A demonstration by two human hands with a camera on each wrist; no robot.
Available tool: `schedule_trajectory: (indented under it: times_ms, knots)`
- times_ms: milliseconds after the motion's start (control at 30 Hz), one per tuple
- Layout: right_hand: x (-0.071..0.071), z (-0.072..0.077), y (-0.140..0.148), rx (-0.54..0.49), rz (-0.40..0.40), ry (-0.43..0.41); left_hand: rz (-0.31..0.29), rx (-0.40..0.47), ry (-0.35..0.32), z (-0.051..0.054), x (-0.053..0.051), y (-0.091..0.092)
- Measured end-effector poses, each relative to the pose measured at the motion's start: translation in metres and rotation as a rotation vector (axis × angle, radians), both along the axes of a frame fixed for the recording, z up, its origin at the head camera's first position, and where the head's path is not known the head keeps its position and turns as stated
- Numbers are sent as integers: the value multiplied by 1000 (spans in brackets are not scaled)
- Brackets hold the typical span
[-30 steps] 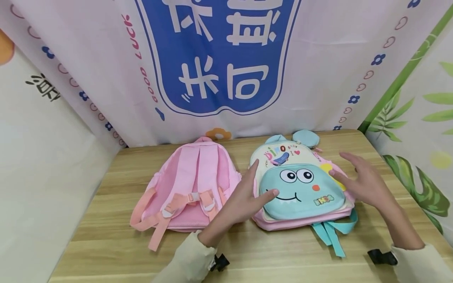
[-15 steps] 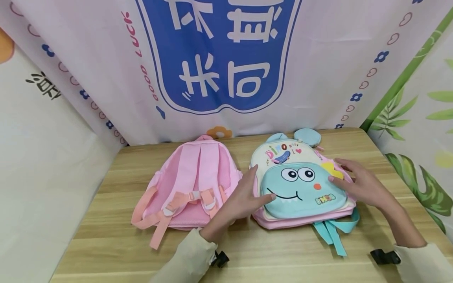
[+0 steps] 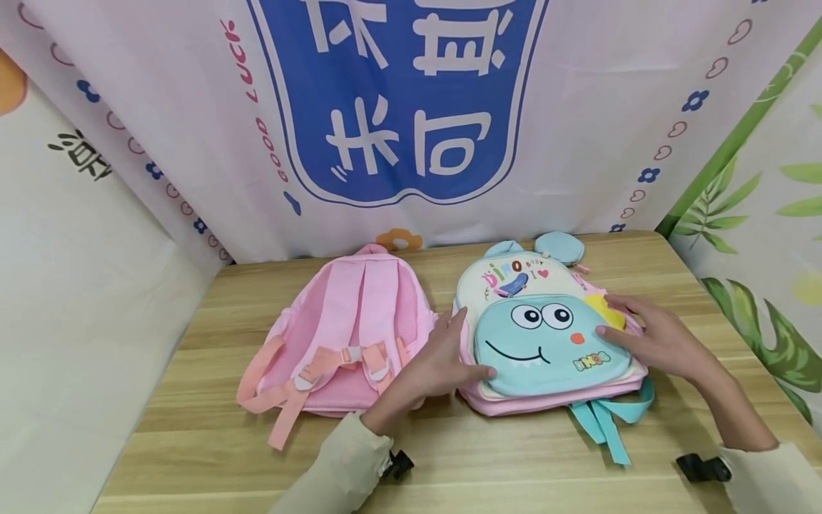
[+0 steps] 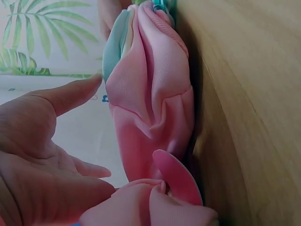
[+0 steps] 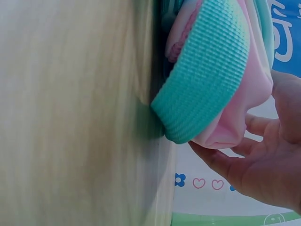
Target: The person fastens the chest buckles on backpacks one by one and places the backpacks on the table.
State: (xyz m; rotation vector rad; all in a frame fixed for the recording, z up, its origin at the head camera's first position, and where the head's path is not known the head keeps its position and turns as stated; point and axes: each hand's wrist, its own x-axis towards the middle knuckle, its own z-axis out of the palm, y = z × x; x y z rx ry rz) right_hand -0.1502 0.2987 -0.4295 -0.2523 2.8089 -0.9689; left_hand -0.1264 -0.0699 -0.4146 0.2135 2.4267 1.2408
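The dinosaur bag (image 3: 552,343) lies face up on the table (image 3: 514,464), beside the pink bag (image 3: 356,314). The left hand (image 3: 439,362) and right hand (image 3: 660,339) flank it, fingers spread and gripping nothing, the right ones seemingly touching its side; best to press evenly from both sides, thumbs on top, before taking any weight

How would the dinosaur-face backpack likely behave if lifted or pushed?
The dinosaur-face backpack would probably sag, as its pink side creases softly. Its looped teal strap would likely dangle. Lying flat, it seems unlikely to roll.
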Motion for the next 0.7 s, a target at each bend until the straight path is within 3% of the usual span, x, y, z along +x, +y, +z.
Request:
schedule_trajectory:
  times_ms: [200, 333, 467, 600, 700]
  knots:
    - [2, 0, 4, 7, 37, 4, -31, -71, 3, -2, 0, 0]
    - [4, 0, 7, 12, 62, 19, -62, -66, 18, -3, -1, 0]
    - [4, -1, 9, 9, 76, 26, -52, -20, 27, -4, -4, -1]
    - [3, -2, 9, 6, 74, 25, -51, 18, 87, -3, -7, -2]
    - [1, -2, 8, 4, 68, 12, -13, 8, 94, 1, -8, -3]
